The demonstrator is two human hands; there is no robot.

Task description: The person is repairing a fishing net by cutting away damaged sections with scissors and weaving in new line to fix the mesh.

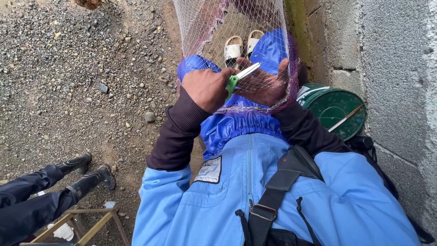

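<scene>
A fine whitish mesh fishing net with a purple-edged hem [236, 27] hangs from the frame's upper centre onto blue-trousered knees, while small green-handled scissors with silver blades [240, 76] sit slightly parted against it, centre frame.

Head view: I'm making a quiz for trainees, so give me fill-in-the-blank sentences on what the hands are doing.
The left hand holds scissors with a ____ handle.
The right hand lies under the ____.
Beside the right arm stands a green ____.

Missing words: green; net; bucket
</scene>
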